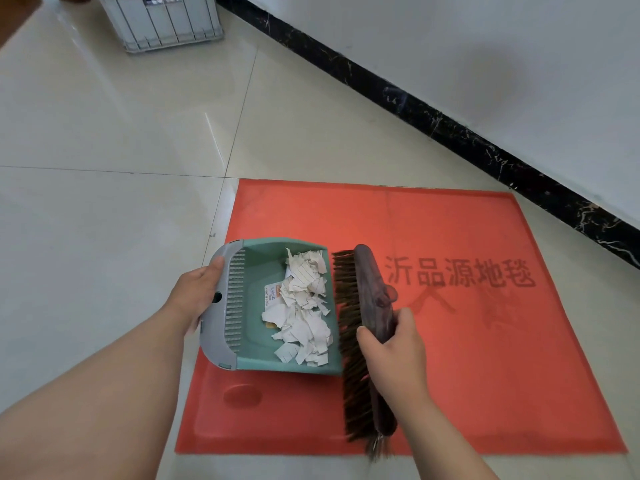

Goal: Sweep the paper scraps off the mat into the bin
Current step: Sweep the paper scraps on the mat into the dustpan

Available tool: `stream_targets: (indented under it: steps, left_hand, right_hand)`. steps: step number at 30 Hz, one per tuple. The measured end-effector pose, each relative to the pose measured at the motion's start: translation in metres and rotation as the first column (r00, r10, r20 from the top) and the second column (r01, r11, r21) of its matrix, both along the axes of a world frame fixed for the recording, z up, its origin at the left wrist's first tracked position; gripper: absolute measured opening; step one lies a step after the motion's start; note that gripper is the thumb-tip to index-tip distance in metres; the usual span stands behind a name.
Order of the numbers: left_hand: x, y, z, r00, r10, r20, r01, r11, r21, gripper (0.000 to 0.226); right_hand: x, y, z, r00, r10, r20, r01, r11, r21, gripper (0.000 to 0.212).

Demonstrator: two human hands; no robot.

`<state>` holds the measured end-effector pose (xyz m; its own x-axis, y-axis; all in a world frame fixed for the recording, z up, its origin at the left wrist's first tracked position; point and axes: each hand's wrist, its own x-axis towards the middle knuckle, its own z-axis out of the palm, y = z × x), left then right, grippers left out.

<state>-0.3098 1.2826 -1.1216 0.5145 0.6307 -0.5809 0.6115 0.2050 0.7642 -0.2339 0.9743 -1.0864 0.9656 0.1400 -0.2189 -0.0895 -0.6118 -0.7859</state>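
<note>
1. My right hand (394, 351) grips the brush (367, 306), bristles at the dustpan (252, 341) lip, centre frame.
2. My left hand (195, 296) clasps the dustpan's grey rear edge.
3. The paper scraps (304, 306) lie inside the pan; the mat (450, 358) looks swept.
4. Next step, I judge: carry level to the grey crate (162, 22), upper left, and tip.
5. Mat print: 沂品源地毯. The pan sticker (272, 296) is unreadable.

You have in view:

- one red rectangular mat (450, 358)
- one green plastic dustpan with a grey toothed rim (252, 341)
- one long brown-bristled brush with a dark back (372, 282)
- one heap of torn white paper scraps (304, 317), too overlapped to count singly
- one grey ribbed plastic crate (162, 22)
- two hands: left hand (194, 296) and right hand (394, 355)
</note>
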Motion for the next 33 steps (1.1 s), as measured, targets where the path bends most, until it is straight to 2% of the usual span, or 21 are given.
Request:
stream_targets:
  steps: [9, 14, 17, 22, 27, 31, 33]
  left_hand:
    - [0.014, -0.007, 0.006, 0.993, 0.078, 0.085, -0.073, 0.996, -0.058, 0.059]
    - [0.023, -0.009, 0.020, 0.982, 0.158, 0.101, -0.152, 0.986, -0.068, 0.050]
    - [0.032, -0.004, 0.032, 0.964, 0.224, 0.141, -0.214, 0.973, -0.084, 0.042]
    - [0.050, 0.002, 0.053, 0.936, 0.286, 0.206, -0.269, 0.957, -0.107, 0.040]
    - [0.068, 0.007, 0.084, 0.945, 0.235, 0.228, -0.211, 0.969, -0.126, 0.049]
    - [0.072, 0.000, 0.130, 0.947, 0.237, 0.218, -0.220, 0.970, -0.101, 0.051]
    - [0.072, -0.010, 0.162, 0.946, 0.248, 0.208, -0.228, 0.967, -0.116, 0.050]
  right_hand:
    - [0.057, -0.033, 0.029, 1.000, -0.014, -0.023, 0.018, 0.986, 0.167, 0.025]
    - [0.092, -0.039, 0.046, 0.985, -0.047, -0.165, 0.106, 0.924, 0.367, 0.036]
    - [0.109, -0.041, 0.055, 0.972, -0.032, -0.232, 0.138, 0.880, 0.454, 0.029]
    - [0.136, -0.044, 0.071, 0.965, 0.031, -0.261, 0.104, 0.868, 0.485, 0.022]
    - [0.167, -0.055, 0.096, 0.979, 0.091, -0.180, -0.008, 0.910, 0.415, 0.033]
    - [0.178, -0.065, 0.134, 0.981, 0.092, -0.171, -0.010, 0.903, 0.430, 0.035]
    - [0.177, -0.074, 0.160, 0.979, 0.071, -0.191, 0.022, 0.896, 0.444, 0.029]
